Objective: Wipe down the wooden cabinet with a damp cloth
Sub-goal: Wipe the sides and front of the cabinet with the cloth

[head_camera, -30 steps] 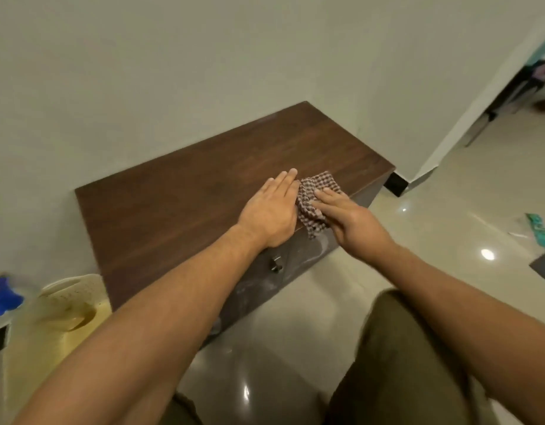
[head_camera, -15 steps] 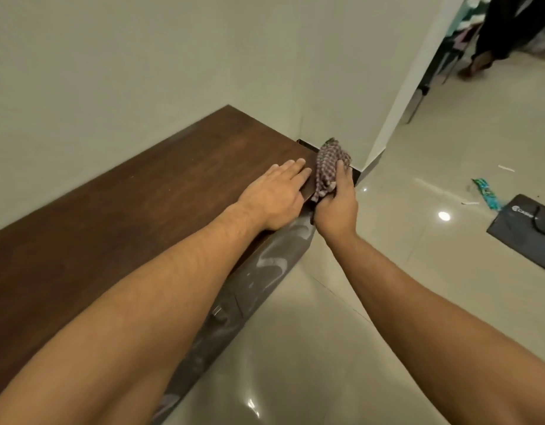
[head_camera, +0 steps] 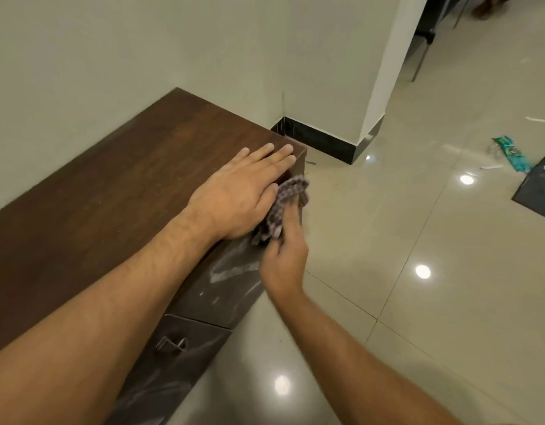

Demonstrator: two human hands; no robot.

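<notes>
At the cabinet's (head_camera: 118, 191) front corner, the right hand (head_camera: 283, 259) clutches the bunched cloth (head_camera: 288, 197) while the left hand (head_camera: 237, 191) lies flat, empty; best press firmly, stroking along the smeared front.

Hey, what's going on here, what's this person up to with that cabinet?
A person is wiping a low wooden cabinet that stands against the wall. The left hand lies flat on the top near the far corner, seemingly bracing. The right hand presses a checked cloth against the upper front face, just below the top edge by that corner. Pale smears show on the front panel below the cloth, so the front looks only partly done.
</notes>
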